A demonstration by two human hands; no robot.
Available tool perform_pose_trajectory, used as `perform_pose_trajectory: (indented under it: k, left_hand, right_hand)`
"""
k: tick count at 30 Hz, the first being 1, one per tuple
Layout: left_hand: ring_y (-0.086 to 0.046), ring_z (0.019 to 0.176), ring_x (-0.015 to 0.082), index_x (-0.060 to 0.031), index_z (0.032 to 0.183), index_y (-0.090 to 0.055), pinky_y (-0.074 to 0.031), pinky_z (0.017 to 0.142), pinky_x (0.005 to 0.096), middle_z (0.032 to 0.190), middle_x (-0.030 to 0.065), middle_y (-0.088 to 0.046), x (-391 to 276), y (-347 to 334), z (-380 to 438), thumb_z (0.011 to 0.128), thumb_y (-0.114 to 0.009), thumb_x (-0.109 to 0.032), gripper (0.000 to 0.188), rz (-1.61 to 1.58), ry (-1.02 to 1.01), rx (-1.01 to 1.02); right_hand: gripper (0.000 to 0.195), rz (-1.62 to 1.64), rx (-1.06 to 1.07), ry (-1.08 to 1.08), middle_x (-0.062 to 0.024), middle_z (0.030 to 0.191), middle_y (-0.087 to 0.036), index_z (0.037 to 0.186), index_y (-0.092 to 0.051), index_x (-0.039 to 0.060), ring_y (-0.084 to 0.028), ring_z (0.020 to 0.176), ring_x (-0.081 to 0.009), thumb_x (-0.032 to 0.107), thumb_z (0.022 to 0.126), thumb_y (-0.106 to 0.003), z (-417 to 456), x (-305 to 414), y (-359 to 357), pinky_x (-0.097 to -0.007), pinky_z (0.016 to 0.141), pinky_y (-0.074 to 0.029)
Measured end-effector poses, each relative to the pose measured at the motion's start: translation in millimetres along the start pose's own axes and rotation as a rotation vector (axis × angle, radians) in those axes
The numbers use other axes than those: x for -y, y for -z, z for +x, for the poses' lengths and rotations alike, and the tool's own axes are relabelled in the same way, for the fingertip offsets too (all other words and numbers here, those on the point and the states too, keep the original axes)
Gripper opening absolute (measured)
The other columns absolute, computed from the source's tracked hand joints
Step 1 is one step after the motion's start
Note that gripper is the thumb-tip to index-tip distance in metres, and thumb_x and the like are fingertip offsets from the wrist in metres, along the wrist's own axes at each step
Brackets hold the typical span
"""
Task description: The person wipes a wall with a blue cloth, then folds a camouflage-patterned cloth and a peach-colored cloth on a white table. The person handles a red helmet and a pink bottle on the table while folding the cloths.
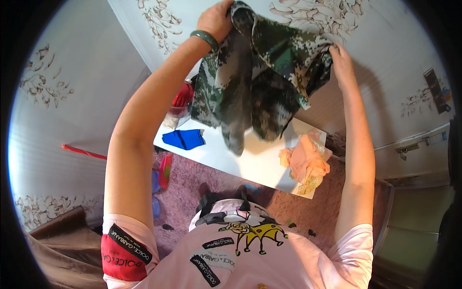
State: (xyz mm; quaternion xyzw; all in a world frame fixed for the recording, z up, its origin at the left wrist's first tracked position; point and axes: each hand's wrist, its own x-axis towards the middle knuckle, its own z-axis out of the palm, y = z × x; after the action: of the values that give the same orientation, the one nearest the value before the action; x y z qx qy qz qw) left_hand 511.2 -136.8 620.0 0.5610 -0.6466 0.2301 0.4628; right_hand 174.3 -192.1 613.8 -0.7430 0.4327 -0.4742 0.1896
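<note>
A camouflage garment (267, 68) hangs stretched between my raised hands, above a white tabletop (249, 162). My left hand (216, 20), with a dark green bangle at its wrist, grips the garment's upper left part. Its upper right edge is pinched in my right hand (341, 63). A small pale tag shows near the garment's lower right. Below it on the left lies a folded blue cloth (183, 139). To the right, a loose heap of peach and yellowish fabric (306, 160) rests at the table's corner.
Behind my left forearm stands a clear container (177, 112) with red material on top. A pink and green broom head (165, 171) is beside the table, over the purple shaggy carpet (202, 173). Walls with a flower pattern close in around the table. Brown fabric (68, 249) lies at lower left.
</note>
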Motion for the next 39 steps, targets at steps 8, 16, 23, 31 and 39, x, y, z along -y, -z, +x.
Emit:
perform_pose_trajectory:
  k: [8, 16, 23, 31, 39]
  left_hand:
    - [-0.057, 0.072, 0.0362, -0.0075, 0.094, -0.055, -0.046, 0.061, 0.0405, 0.078, 0.0150, -0.058, -50.8, 79.1, -95.3, 0.070, -0.053, 0.004, 0.027, -0.207, -0.160, 0.103]
    - [-0.056, 0.079, 0.0237, -0.0098, 0.088, -0.057, -0.041, 0.069, 0.0357, 0.083, 0.0043, -0.059, -63.7, 62.6, -401.9, 0.070, -0.053, -0.005, 0.020, -0.285, -0.058, 0.819]
    - [-0.044, 0.108, 0.0243, -0.0178, 0.086, -0.060, -0.037, 0.081, 0.0432, 0.105, 0.0035, -0.056, -75.2, 50.5, -535.1, 0.075, -0.053, -0.010, 0.015, 0.004, 0.613, 1.045]
    - [-0.052, 0.105, 0.0386, -0.0086, 0.123, -0.041, -0.048, 0.080, 0.0448, 0.126, 0.0184, -0.045, -73.2, 10.5, -546.1, 0.076, -0.062, -0.034, 0.058, -0.092, 2.261, 0.163]
    - [-0.059, 0.081, 0.0263, -0.0026, 0.088, -0.056, -0.047, 0.067, 0.0380, 0.083, 0.0113, -0.059, -42.8, 3.3, -661.7, 0.075, -0.070, -0.025, 0.029, -0.570, 1.618, 0.701]
  right_hand:
    - [0.042, -0.074, 0.158, -0.025, -0.0189, 0.121, -0.055, 0.122, -0.048, -0.0058, -0.051, 0.113, -0.0235, 0.004, 0.080, -0.046, -129.0, 15.3, 34.6, -0.0324, 0.099, -0.035]
    - [0.030, -0.067, 0.569, -0.409, -0.0181, 0.098, -0.056, 0.104, -0.056, 0.0005, -0.053, 0.097, -0.0330, -0.001, 0.075, -0.049, -397.9, -108.4, -40.6, -0.0362, 0.085, -0.042]
    - [0.025, -0.272, 0.776, -0.336, -0.0166, 0.091, -0.057, 0.100, -0.061, 0.0047, -0.053, 0.089, -0.0350, 0.007, 0.075, -0.057, -426.1, -141.7, -56.6, -0.0406, 0.078, -0.044]
    - [0.026, -0.308, 0.855, -0.151, -0.0136, 0.094, -0.055, 0.105, -0.060, 0.0067, -0.051, 0.092, -0.0325, 0.006, 0.078, -0.056, -381.5, -113.3, -57.4, -0.0395, 0.080, -0.043]
    - [0.016, -0.251, 0.949, 0.007, -0.0135, 0.092, -0.060, 0.094, -0.056, 0.0040, -0.055, 0.088, -0.0324, 0.003, 0.079, -0.057, -335.0, -73.0, -88.9, -0.0391, 0.077, -0.044]
